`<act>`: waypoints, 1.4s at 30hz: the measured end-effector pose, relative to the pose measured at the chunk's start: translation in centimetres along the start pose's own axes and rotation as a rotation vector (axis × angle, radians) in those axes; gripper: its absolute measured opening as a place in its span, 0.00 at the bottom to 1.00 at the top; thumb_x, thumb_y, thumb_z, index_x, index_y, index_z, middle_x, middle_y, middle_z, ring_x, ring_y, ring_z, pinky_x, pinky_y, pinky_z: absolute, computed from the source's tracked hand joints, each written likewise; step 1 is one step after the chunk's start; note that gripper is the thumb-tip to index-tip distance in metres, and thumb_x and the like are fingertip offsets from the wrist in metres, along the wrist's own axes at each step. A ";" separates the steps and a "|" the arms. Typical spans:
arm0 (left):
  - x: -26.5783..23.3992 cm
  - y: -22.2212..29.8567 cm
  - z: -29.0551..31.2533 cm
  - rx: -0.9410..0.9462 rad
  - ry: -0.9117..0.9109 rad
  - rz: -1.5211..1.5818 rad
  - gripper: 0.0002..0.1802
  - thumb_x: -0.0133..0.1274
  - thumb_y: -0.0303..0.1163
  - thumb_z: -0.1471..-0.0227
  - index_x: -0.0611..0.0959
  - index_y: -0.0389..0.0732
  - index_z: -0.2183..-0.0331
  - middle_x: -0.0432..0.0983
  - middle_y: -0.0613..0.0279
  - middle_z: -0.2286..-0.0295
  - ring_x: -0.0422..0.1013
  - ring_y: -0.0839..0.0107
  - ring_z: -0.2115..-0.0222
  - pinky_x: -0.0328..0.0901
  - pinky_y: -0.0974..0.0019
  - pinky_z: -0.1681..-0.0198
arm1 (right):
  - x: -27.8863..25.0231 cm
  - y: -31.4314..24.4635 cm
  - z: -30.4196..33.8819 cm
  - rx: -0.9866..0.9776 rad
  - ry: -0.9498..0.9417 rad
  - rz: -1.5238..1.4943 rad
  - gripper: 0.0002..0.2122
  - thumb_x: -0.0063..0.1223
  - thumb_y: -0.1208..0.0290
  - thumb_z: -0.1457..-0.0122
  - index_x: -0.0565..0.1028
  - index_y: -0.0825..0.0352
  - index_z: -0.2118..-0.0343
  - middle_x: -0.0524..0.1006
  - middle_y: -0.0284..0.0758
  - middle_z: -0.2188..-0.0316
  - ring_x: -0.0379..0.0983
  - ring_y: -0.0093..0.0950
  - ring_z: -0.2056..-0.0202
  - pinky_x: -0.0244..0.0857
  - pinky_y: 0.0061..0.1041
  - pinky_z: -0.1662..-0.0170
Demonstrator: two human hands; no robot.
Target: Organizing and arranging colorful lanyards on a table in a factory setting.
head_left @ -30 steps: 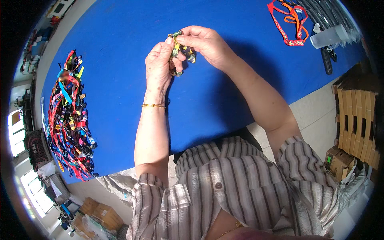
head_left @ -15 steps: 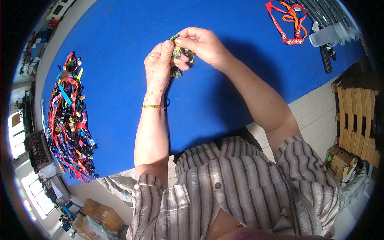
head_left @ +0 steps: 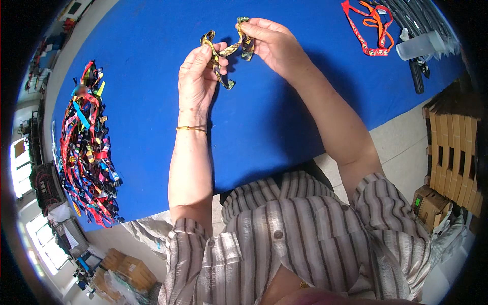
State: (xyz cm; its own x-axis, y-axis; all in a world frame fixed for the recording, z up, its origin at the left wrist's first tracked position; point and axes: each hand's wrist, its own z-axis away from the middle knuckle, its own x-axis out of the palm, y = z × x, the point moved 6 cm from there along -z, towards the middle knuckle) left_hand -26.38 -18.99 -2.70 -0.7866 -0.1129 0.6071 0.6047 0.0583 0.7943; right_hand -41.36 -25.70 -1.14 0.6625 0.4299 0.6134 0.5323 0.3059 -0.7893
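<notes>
A black, yellow and green patterned fabric strap (head_left: pixel 231 50) stretches between my two hands above the blue-covered table (head_left: pixel 254 112). My left hand (head_left: pixel 194 79) pinches it between thumb and fingers, with a short loop standing above the grip and a loose end hanging below. Higher and to the right, my right hand (head_left: pixel 274 44) pinches another part of the strap, and a folded piece dangles under those fingertips. Between the hands the strap sags slightly. What fittings it may have are too small to make out.
Many-coloured straps (head_left: pixel 86 147) lie in a long heap at the table's left. At the far right are a red patterned strap (head_left: pixel 376 52) with orange straps, a translucent cylinder (head_left: pixel 419 46), a black-handled object (head_left: pixel 417 76) and dark bundled strips (head_left: pixel 412 20). Cardboard (head_left: pixel 452 152) stands beyond the right edge.
My hands have moved apart, the left slightly left and the right upward to the right. The strap, earlier bunched between them, is now spread out.
</notes>
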 end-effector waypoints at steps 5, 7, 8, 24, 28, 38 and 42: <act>0.3 -0.1 0.1 -0.002 -0.006 0.024 0.12 0.52 0.35 0.41 0.80 0.34 0.64 0.79 0.49 0.63 0.73 0.69 0.76 0.68 0.69 0.73 | 0.1 0.7 0.1 0.031 0.010 0.025 0.11 0.53 0.67 0.39 0.75 0.71 0.60 0.77 0.31 0.66 0.72 0.19 0.63 0.64 0.19 0.57; 1.0 0.3 0.3 0.007 -0.074 0.100 0.13 0.50 0.36 0.40 0.79 0.35 0.64 0.79 0.49 0.65 0.71 0.70 0.80 0.66 0.70 0.77 | 0.1 0.9 0.1 0.024 0.003 0.038 0.11 0.53 0.67 0.39 0.76 0.71 0.60 0.77 0.32 0.66 0.73 0.19 0.63 0.64 0.18 0.57; 0.9 0.2 0.2 0.007 -0.076 0.101 0.13 0.50 0.36 0.40 0.79 0.35 0.64 0.79 0.49 0.65 0.71 0.70 0.80 0.66 0.70 0.77 | 0.0 1.1 0.1 0.022 -0.016 0.084 0.11 0.53 0.67 0.39 0.76 0.71 0.61 0.77 0.31 0.66 0.73 0.19 0.62 0.64 0.18 0.57; 1.4 -0.6 0.0 0.020 -0.055 -0.200 0.09 0.46 0.30 0.38 0.74 0.34 0.61 0.76 0.57 0.76 0.66 0.77 0.83 0.62 0.75 0.80 | 1.2 0.9 0.6 -0.049 -0.134 0.270 0.09 0.51 0.74 0.38 0.71 0.69 0.57 0.77 0.31 0.68 0.73 0.18 0.65 0.67 0.19 0.61; 1.4 -0.3 0.5 0.019 0.011 -0.285 0.09 0.47 0.28 0.39 0.69 0.35 0.59 0.76 0.56 0.77 0.66 0.76 0.84 0.61 0.76 0.81 | 1.3 0.5 0.4 -0.059 -0.149 0.303 0.10 0.52 0.75 0.39 0.67 0.69 0.56 0.77 0.35 0.68 0.74 0.21 0.66 0.68 0.21 0.62; 2.6 -0.6 1.0 -0.033 -0.145 -0.298 0.09 0.46 0.27 0.39 0.66 0.37 0.58 0.75 0.56 0.76 0.65 0.76 0.84 0.61 0.76 0.81 | 0.7 0.2 0.4 -0.012 -0.297 0.479 0.05 0.53 0.76 0.39 0.69 0.68 0.64 0.76 0.33 0.70 0.73 0.19 0.67 0.67 0.18 0.65; 3.3 -0.4 1.3 -0.040 -0.187 -0.278 0.10 0.48 0.28 0.40 0.68 0.36 0.58 0.75 0.58 0.77 0.65 0.78 0.84 0.60 0.77 0.80 | 0.8 -0.1 0.6 -0.033 -0.302 0.641 0.05 0.54 0.76 0.40 0.70 0.68 0.65 0.76 0.31 0.73 0.72 0.17 0.69 0.66 0.18 0.67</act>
State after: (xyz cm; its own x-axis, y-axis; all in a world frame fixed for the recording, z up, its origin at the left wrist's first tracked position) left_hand -29.40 -18.09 -0.94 -0.9292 0.0652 0.3639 0.3653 0.0113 0.9308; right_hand -41.20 -24.93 -0.58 0.6780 0.7350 -0.0095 0.1053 -0.1099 -0.9884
